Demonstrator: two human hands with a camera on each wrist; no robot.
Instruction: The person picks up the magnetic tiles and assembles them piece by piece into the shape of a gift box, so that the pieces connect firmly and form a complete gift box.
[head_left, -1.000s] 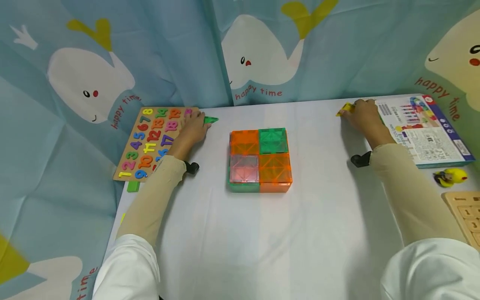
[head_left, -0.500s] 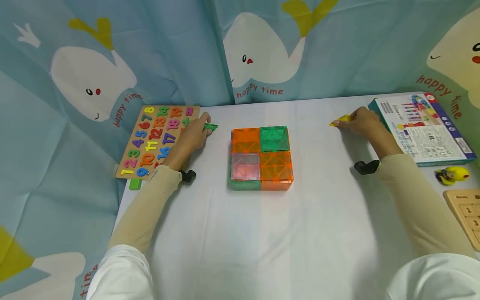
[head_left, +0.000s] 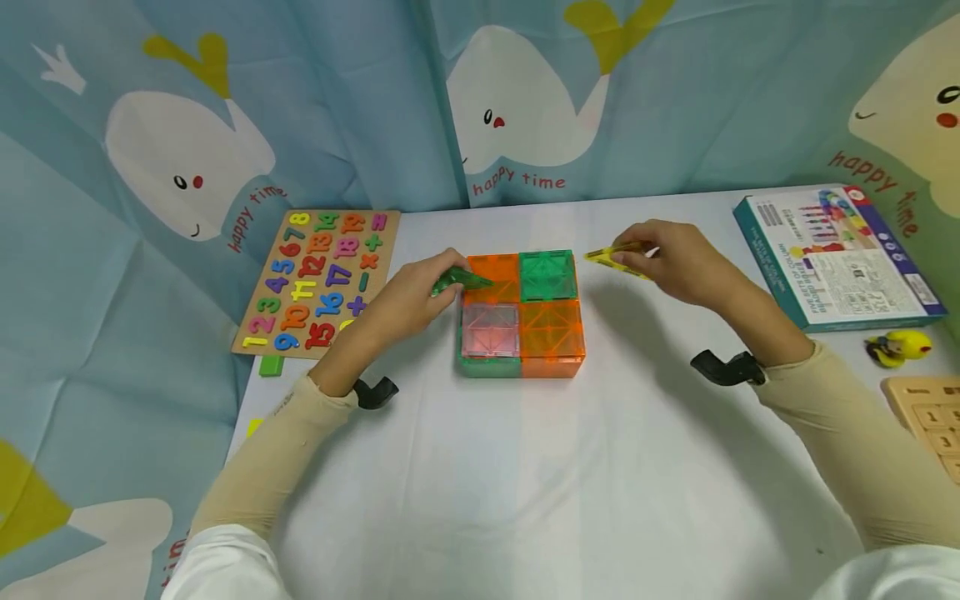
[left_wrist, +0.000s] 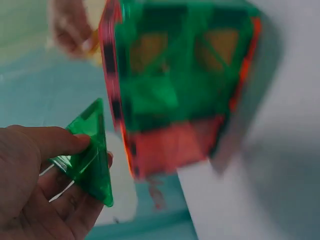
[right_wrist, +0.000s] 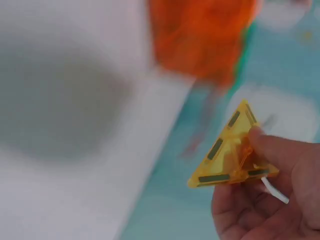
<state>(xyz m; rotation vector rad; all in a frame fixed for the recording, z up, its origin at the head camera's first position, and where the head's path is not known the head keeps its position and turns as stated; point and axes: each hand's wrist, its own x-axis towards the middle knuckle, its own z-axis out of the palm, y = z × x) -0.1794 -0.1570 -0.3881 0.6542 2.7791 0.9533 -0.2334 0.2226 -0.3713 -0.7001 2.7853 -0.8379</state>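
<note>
A flat block of translucent magnetic tiles [head_left: 521, 312] lies mid-table, its top showing orange, green and pink squares. My left hand [head_left: 420, 292] pinches a green triangle tile [head_left: 453, 281] at the block's left edge; the left wrist view shows that green triangle tile [left_wrist: 90, 155] between thumb and fingers beside the block [left_wrist: 175, 95]. My right hand [head_left: 675, 262] holds a yellow triangle tile [head_left: 618, 257] just right of the block's far corner. In the blurred right wrist view, the yellow triangle tile [right_wrist: 230, 152] sits pinched at the fingertips.
A wooden number puzzle board [head_left: 315, 279] lies at the left, a green piece [head_left: 270, 365] below it. A boxed toy set [head_left: 840, 254], a small yellow toy [head_left: 896, 348] and a wooden number board [head_left: 930, 417] occupy the right side. Whale-print curtain hangs behind.
Both hands moved inward from the table's sides to the tile block, the left carrying the green triangle rightward, the right carrying the yellow triangle leftward.
</note>
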